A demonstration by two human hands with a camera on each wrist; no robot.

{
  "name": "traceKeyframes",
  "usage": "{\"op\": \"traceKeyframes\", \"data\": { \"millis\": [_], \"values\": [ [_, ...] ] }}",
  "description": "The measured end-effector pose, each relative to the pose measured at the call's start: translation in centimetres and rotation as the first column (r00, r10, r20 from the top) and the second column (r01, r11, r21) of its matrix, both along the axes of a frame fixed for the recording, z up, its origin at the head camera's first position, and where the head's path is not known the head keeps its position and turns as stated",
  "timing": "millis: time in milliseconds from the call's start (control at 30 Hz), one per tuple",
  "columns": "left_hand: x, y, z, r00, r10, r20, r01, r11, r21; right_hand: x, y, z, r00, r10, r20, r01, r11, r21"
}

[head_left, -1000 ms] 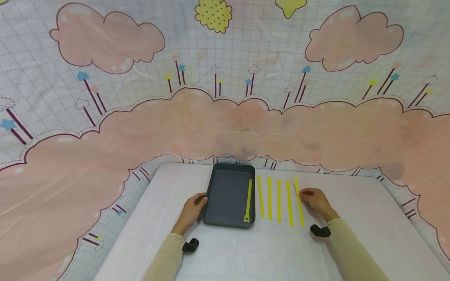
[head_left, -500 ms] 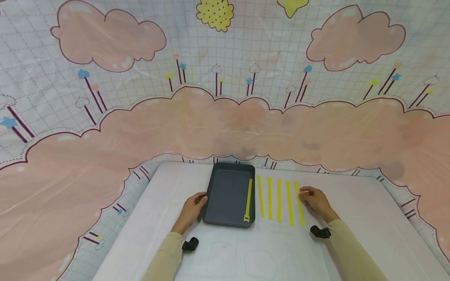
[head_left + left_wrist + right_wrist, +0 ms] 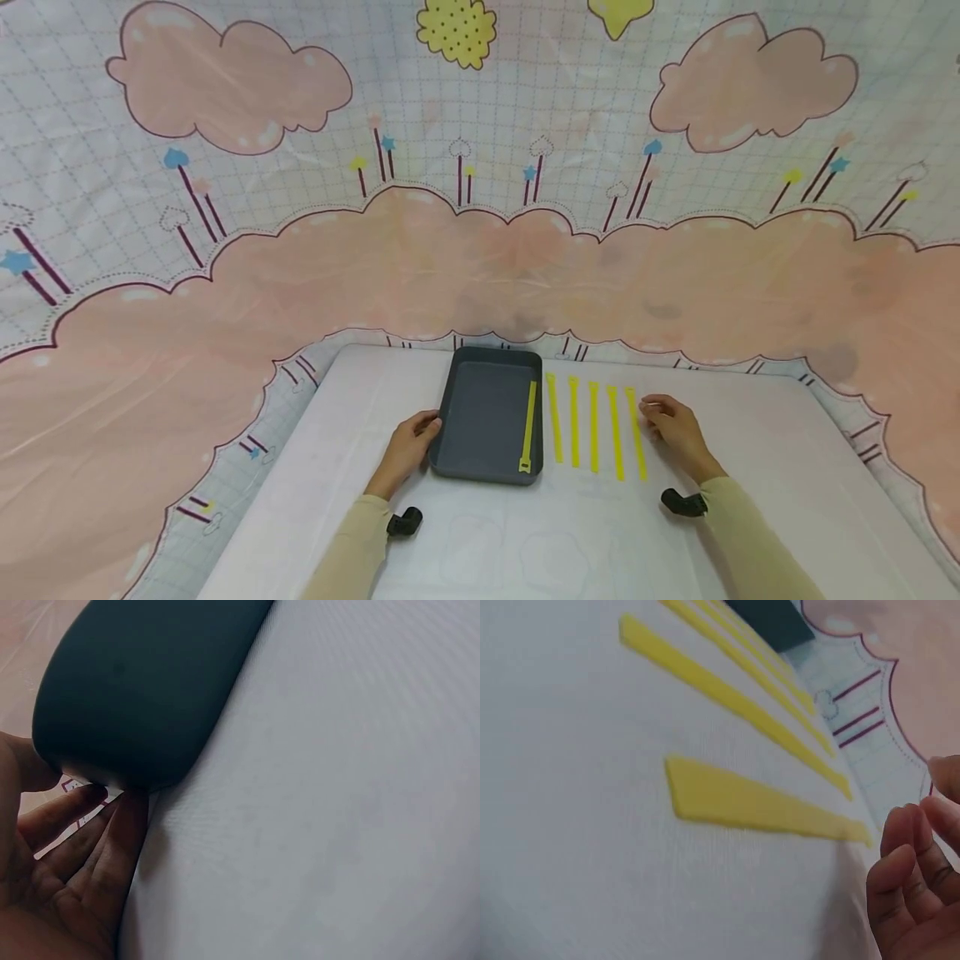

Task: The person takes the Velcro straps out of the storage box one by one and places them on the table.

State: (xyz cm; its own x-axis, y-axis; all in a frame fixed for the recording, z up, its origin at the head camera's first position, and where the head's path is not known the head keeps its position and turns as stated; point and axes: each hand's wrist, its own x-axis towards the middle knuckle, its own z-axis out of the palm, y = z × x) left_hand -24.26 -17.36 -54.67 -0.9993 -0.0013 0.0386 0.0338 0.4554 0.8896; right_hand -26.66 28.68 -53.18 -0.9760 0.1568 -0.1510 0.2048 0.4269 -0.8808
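A dark grey rectangular tray stands on the table, with one yellow cable strap lying inside along its right wall. My left hand holds the tray's left side, the thumb at the rim and the fingertips against the outer wall. Right of the tray, several more yellow straps lie side by side on the table, slotted heads at the far end. Just right of the rightmost strap is my right hand, its fingers loosely bent and holding nothing.
A white table carries everything. Behind it hangs a cloth backdrop printed with pink clouds, reaching down around the table's edges. Black wrist devices sit at the left cuff and the right cuff.
The rightmost strap's far end has come slightly nearer to line up with the others. My right fingers have moved off it a little to the right. My left hand stays at the tray.
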Motion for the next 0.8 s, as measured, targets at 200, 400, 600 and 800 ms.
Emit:
{"op": "traceKeyframes", "data": {
  "millis": [200, 400, 600, 800],
  "values": [
    [0.1, 0.0, 0.3, 1.000, 0.002, 0.023, -0.002, 1.000, 0.002, 0.7, -0.7, 1.4, 1.000, 0.013, -0.026, -0.014, 1.000, -0.023],
    [0.1, 0.0, 0.2, 1.000, 0.005, 0.010, -0.005, 1.000, 0.004, 1.7, -1.2, 3.6, 0.996, 0.057, -0.069, -0.058, 0.998, -0.020],
    [0.0, 0.0, -0.1, 1.000, 0.009, 0.006, -0.009, 1.000, 0.008, 2.5, -2.0, 5.3, 0.992, 0.086, -0.087, -0.084, 0.996, 0.034],
    [-0.1, 0.0, -0.2, 1.000, 0.006, 0.008, -0.006, 1.000, 0.018, 3.5, -2.9, 6.6, 0.984, 0.116, -0.136, -0.112, 0.993, 0.033]
  ]
}}
